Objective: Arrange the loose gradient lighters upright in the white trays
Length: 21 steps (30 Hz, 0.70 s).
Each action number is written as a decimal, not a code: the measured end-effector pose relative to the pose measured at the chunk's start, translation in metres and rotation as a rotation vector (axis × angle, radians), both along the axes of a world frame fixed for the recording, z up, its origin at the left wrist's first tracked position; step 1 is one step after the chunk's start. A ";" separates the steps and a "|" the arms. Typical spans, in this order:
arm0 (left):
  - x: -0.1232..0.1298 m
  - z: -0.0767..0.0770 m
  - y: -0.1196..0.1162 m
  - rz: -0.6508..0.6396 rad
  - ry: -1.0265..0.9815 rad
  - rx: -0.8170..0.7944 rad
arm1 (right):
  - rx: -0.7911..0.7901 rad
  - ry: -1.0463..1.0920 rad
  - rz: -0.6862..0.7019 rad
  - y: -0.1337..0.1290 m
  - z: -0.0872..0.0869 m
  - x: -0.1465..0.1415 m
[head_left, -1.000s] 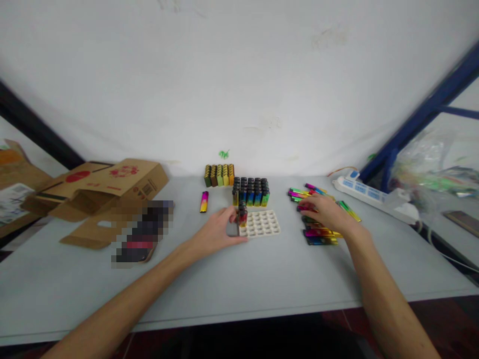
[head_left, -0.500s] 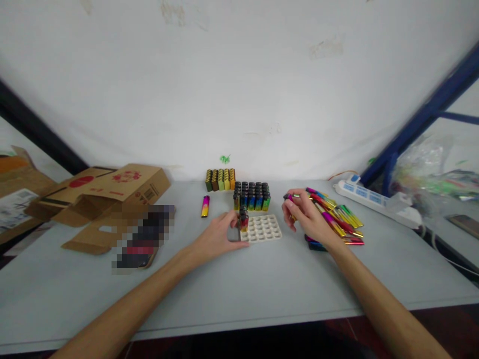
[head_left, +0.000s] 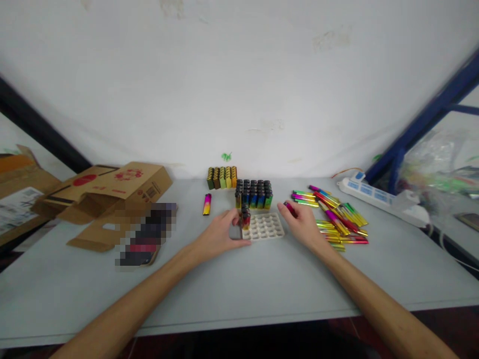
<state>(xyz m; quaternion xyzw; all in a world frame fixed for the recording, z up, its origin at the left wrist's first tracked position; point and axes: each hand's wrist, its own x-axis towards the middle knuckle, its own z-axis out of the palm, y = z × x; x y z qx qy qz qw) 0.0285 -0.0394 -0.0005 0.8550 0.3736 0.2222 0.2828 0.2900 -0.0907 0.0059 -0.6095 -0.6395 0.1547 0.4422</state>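
Observation:
A white tray (head_left: 264, 228) with rows of round-edged slots lies on the table. My left hand (head_left: 215, 234) grips its left end, thumb along the front edge and fingers curled behind. Red-and-yellow lighters (head_left: 246, 219) with black tops stand upright in the tray's left slots, close to those fingers. Just right of the tray, my right hand (head_left: 302, 224) pinches a magenta lighter (head_left: 290, 208); its lower part is hidden by the hand. Loose shiny lighters (head_left: 339, 221) in several colours lie in a pile beyond my right wrist.
Behind the tray stands a block of blue-green lighters (head_left: 254, 195); farther back is a block of gold-topped lighters (head_left: 222, 178). A single purple-yellow lighter (head_left: 207, 204) lies left. Cardboard boxes (head_left: 123, 179), a blurred-out phone (head_left: 149, 239) and a power strip (head_left: 381, 199) flank the work area.
My right hand has moved left and slightly down from the pile toward the tray with the magenta lighter, uncovering more of the pile. My left hand stays at the tray's end.

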 end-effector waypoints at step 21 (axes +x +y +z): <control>-0.001 -0.005 0.004 -0.041 -0.013 0.019 | 0.032 0.152 0.247 -0.002 0.000 -0.003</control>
